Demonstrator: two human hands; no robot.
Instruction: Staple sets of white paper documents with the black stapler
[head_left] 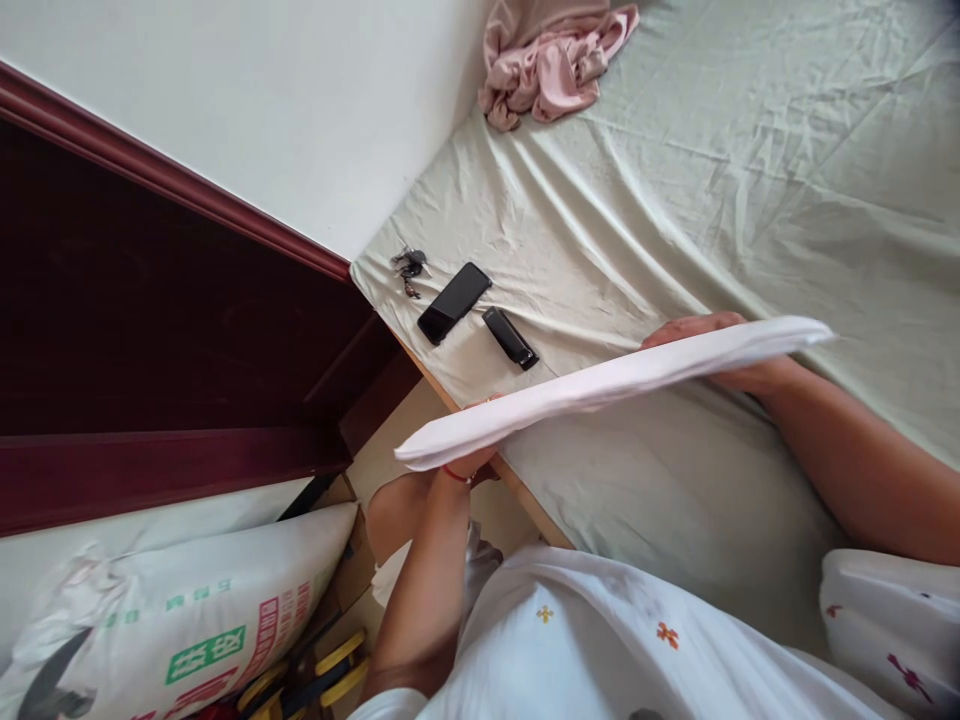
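Both hands hold a flat, folded white cloth point(615, 385) level in the air over the near edge of a bed covered in a pale green, creased sheet point(750, 200). The left hand point(469, 458) is under the cloth's left end, mostly hidden by it, with a thin red band at the wrist; the right hand point(724, 352) supports the right end, its fingers showing just past the far edge of the fabric. Both are closed on the cloth, though how the fingers curl beneath it is hidden.

As a judgement, the fold looks made and the piece is being carried flat, so the step in hand is handling a folded item. Keeping it level calls for both ends to move together.

Beyond the left-hand grip, on the sheet, lie a black smartphone point(454, 302), a small black oblong case point(510, 338) and a bunch of keys point(409, 266). Far beyond, in the corner, sits a crumpled pink garment point(551, 65). Below the left hand leans a printed white woven sack point(180, 620).
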